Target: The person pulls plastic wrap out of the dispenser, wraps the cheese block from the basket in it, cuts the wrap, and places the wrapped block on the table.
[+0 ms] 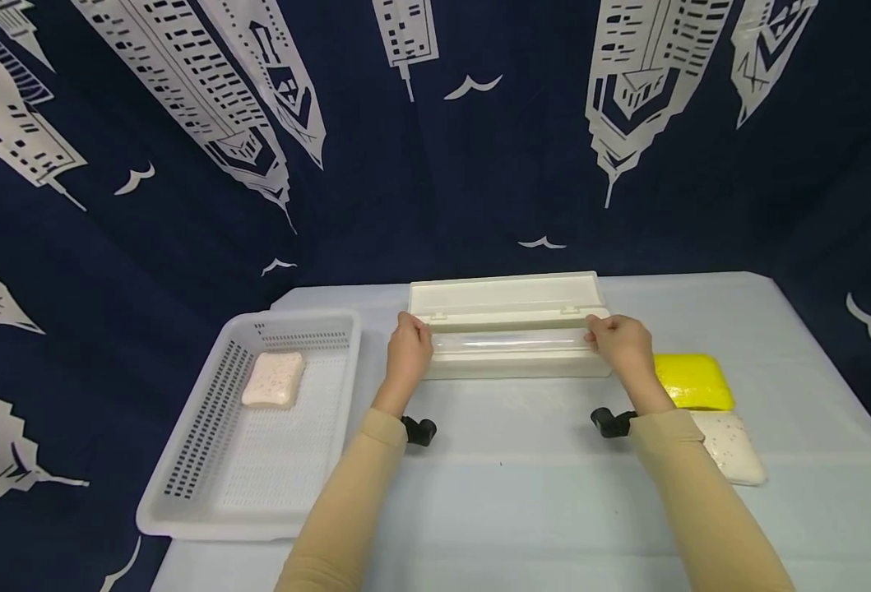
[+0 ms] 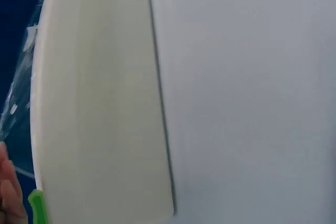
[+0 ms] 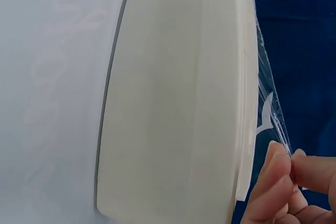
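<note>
A cream plastic-wrap dispenser (image 1: pixel 516 367) lies lengthwise near the table's back edge, its lid (image 1: pixel 509 290) raised. Clear plastic wrap (image 1: pixel 509 339) stretches between the two hands along the dispenser's opening. At the left end, my left hand (image 1: pixel 410 349) holds one corner of the wrap; only some of its fingers (image 2: pixel 9 195) show in the left wrist view. My right hand (image 1: pixel 623 345) pinches the other corner between thumb and finger, plain in the right wrist view beside the film (image 3: pixel 268 90). A small green piece (image 2: pixel 38 206) sits on the dispenser's edge near the left fingers.
On the left stands a white perforated basket (image 1: pixel 346 386) with a speckled pale soap-like block (image 1: pixel 274 380) inside. Beside the right forearm lie a yellow wrapped block (image 1: pixel 694 382) and a speckled white one (image 1: pixel 729 448). A dark patterned cloth (image 1: pixel 442 181) hangs behind the table.
</note>
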{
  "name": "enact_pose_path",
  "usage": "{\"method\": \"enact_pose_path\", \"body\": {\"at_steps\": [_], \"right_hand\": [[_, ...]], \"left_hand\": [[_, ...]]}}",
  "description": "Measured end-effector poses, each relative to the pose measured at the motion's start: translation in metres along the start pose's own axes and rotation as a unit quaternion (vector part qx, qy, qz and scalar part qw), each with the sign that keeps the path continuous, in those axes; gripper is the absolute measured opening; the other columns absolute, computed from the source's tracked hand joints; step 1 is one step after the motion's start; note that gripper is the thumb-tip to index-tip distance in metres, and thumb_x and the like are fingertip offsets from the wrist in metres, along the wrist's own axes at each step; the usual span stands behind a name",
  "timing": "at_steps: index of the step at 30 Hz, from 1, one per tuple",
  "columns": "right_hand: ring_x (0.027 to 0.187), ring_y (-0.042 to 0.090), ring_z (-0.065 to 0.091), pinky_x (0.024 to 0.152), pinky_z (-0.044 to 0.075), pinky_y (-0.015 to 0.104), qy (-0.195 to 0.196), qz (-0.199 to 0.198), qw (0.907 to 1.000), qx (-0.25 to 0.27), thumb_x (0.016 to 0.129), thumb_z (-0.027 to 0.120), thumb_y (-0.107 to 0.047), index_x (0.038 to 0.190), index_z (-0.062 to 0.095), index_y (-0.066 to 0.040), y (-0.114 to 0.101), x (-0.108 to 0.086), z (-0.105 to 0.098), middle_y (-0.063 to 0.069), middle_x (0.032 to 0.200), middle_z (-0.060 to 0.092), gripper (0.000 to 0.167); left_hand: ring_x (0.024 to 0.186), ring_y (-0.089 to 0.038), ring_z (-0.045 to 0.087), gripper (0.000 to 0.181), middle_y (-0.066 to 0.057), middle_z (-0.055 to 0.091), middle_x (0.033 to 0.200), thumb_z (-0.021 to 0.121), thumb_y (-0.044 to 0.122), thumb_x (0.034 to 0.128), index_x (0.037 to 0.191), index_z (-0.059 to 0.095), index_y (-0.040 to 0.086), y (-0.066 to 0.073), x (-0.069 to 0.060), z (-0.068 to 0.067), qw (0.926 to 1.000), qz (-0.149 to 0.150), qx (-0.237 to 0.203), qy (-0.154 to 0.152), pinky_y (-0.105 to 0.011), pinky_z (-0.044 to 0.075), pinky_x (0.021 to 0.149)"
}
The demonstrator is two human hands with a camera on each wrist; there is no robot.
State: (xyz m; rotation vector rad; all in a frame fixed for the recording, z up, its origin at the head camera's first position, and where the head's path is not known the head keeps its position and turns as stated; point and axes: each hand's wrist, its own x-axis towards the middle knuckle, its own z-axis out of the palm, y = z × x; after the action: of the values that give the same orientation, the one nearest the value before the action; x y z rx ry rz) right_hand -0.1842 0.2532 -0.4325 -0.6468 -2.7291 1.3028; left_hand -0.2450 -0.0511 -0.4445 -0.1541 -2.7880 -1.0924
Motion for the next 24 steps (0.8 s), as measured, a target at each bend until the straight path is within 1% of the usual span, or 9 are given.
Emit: {"method": "enact_pose_path", "body": {"at_steps": [3,5,8,10,13,15,17,19,24], "right_hand": [[0.075,0.018,0.067,0.067,0.046,0.024,-0.01,-0.001,0.9999,0.007,0.102,0.05,-0.036,0.106,0.068,0.002,0.0,0.0,-0.004,0.001,0.079,0.073,0.042],[0.071,0.014,0.069,0.067,0.047,0.021,-0.014,-0.002,0.9998,0.015,0.101,0.052,-0.035,0.106,0.068,0.002,0.0,0.0,-0.005,-0.004,0.076,0.072,0.041],[0.069,0.009,0.065,0.065,0.048,0.018,-0.006,-0.01,0.9997,0.023,0.1,0.052,-0.034,0.105,0.068,0.003,0.001,-0.002,-0.004,-0.001,0.078,0.073,0.04],[0.068,0.01,0.063,0.063,0.048,0.018,0.016,-0.029,0.9993,0.017,0.101,0.051,-0.034,0.103,0.066,0.002,0.001,-0.004,0.0,0.007,0.082,0.074,0.04],[0.069,0.019,0.059,0.059,0.045,0.022,0.069,-0.07,0.9951,0.002,0.102,0.05,-0.032,0.099,0.064,0.003,0.0,-0.008,0.007,0.017,0.089,0.072,0.038],[0.069,0.024,0.056,0.058,0.042,0.025,0.104,-0.093,0.9902,-0.005,0.102,0.048,-0.031,0.098,0.062,0.003,-0.001,-0.009,0.01,0.021,0.089,0.07,0.037],[0.069,0.025,0.056,0.058,0.042,0.024,0.132,-0.106,0.9856,0.0,0.103,0.047,-0.029,0.098,0.061,0.004,-0.004,-0.01,0.011,0.022,0.088,0.069,0.037],[0.069,0.023,0.056,0.056,0.041,0.021,0.15,-0.107,0.9827,0.009,0.103,0.046,-0.029,0.099,0.062,0.005,-0.006,-0.011,0.01,0.022,0.089,0.07,0.037],[0.062,0.001,0.05,0.053,0.039,0.014,0.166,-0.09,0.9814,0.034,0.103,0.047,-0.032,0.102,0.063,0.004,-0.014,-0.011,-0.002,0.021,0.094,0.071,0.039]], "left_hand": [[0.079,-0.029,0.065,0.007,-0.016,0.068,0.089,0.058,0.007,0.097,0.099,0.058,0.0,-0.002,0.0,-0.003,0.9983,-0.008,-0.056,0.014,-0.039,0.053,0.071],[0.083,-0.028,0.067,0.007,-0.015,0.07,0.09,0.061,0.007,0.0951,0.098,0.06,0.001,-0.003,-0.001,-0.003,0.9967,-0.003,-0.078,0.023,-0.038,0.055,0.074],[0.086,-0.026,0.069,0.006,-0.014,0.071,0.092,0.062,0.006,0.0942,0.098,0.061,0.001,-0.006,-0.003,-0.001,0.994,0.009,-0.102,0.039,-0.035,0.056,0.076],[0.085,-0.026,0.068,0.005,-0.015,0.069,0.092,0.06,0.004,0.0944,0.098,0.06,0.0,-0.008,-0.005,0.001,0.992,0.025,-0.109,0.057,-0.034,0.057,0.075],[0.083,-0.027,0.067,0.006,-0.016,0.067,0.093,0.058,0.004,0.0955,0.099,0.059,-0.001,-0.008,-0.008,0.004,0.9884,0.053,-0.113,0.087,-0.035,0.057,0.073],[0.083,-0.027,0.067,0.007,-0.016,0.066,0.094,0.057,0.005,0.0966,0.1,0.058,-0.001,-0.007,-0.01,0.005,0.9852,0.068,-0.116,0.106,-0.036,0.057,0.072],[0.084,-0.028,0.067,0.008,-0.017,0.066,0.095,0.057,0.006,0.0976,0.102,0.057,-0.002,-0.005,-0.011,0.004,0.9817,0.073,-0.132,0.116,-0.037,0.057,0.074],[0.087,-0.03,0.067,0.01,-0.018,0.066,0.097,0.057,0.006,0.0984,0.103,0.056,-0.002,-0.002,-0.011,0.001,0.9778,0.071,-0.157,0.12,-0.038,0.057,0.077],[0.088,-0.03,0.07,0.012,-0.019,0.068,0.098,0.058,0.007,0.0982,0.104,0.057,-0.003,0.008,-0.007,-0.012,0.9684,0.045,-0.214,0.12,-0.036,0.058,0.076]]}}
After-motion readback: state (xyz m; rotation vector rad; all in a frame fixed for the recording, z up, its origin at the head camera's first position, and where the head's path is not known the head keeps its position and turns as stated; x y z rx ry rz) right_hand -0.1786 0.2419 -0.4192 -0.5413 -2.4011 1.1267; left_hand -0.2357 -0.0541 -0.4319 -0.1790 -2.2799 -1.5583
